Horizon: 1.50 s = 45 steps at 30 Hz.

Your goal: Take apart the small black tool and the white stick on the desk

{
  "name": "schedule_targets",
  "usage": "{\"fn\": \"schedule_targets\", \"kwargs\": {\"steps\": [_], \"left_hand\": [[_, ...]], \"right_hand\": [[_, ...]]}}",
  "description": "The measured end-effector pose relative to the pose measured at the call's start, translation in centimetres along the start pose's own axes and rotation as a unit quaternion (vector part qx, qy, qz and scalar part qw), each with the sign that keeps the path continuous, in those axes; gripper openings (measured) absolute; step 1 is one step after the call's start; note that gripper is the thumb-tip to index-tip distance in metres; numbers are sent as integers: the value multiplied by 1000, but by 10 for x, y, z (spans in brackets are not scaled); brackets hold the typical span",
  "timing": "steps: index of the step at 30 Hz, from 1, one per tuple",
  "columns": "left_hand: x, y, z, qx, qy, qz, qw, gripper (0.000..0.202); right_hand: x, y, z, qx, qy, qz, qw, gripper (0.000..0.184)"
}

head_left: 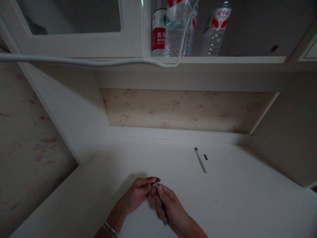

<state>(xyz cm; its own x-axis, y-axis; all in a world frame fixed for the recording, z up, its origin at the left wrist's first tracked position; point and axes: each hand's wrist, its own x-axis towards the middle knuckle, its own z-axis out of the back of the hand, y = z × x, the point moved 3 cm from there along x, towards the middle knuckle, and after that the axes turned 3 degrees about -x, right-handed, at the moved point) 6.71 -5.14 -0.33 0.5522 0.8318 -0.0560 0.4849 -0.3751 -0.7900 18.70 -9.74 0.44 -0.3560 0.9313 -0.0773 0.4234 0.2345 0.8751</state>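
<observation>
My left hand [138, 193] is closed, its fingertips pinching the dark, shiny head of a small razor [155, 183]. Wrapped round the razor's dark handle is my right hand [172, 206], with the thumb up near the head. The handle's lower end sticks out below the right fingers. Both hands meet just above the white desk top [119, 158], and the fingers hide much of the razor. I cannot tell whether the head is a separate piece from the handle.
A slim pale stick with a dark round tip [200, 161] lies right of the hands, beside a small black strip [205, 157]. Overhead, a shelf [235, 59] holds several plastic bottles [216, 31] and a red-white can [158, 33]. A white cable [99, 62] crosses before it.
</observation>
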Motion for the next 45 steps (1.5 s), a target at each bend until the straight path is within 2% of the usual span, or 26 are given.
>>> {"fn": "schedule_targets", "kwargs": {"steps": [4,7,11,15,18,22,25,28,31,34,37,40,45], "left_hand": [[-1,3,-3,-33,-11,-11,999,31],[-1,3,-3,-29,1,-8,1000,32],[-2,-3,-5,28,41,-20,999,31],[-6,-14,-11,122,94,-65,986,23],[-10,-19,-16,187,97,-39,977,19],[-11,-17,-18,180,94,-35,979,21],[-8,-6,-17,90,98,-41,990,31],[-5,5,-14,15,83,-17,996,46],[-3,6,-12,-12,51,-11,999,45],[-2,3,-13,-26,18,-24,999,36],[1,2,-13,-22,12,-31,999,38],[5,4,-10,-8,18,-58,998,40],[9,6,-2,4,6,-91,996,32]], "right_hand": [[-2,3,-4,50,1,-22,999,40],[-4,6,-6,43,15,-18,999,39],[-7,10,-3,9,30,-13,999,39],[-11,15,3,28,71,-89,993,39],[-13,18,6,42,107,-142,983,37],[-12,15,6,59,127,-129,982,37],[-9,8,4,64,119,-91,987,40],[-6,2,3,68,107,-53,991,40],[-2,0,3,59,76,-25,995,40],[1,5,3,-14,31,31,999,44],[2,12,2,-110,-16,73,991,55],[2,14,3,-146,-44,64,986,60],[3,11,6,-110,-48,28,992,56]]}}
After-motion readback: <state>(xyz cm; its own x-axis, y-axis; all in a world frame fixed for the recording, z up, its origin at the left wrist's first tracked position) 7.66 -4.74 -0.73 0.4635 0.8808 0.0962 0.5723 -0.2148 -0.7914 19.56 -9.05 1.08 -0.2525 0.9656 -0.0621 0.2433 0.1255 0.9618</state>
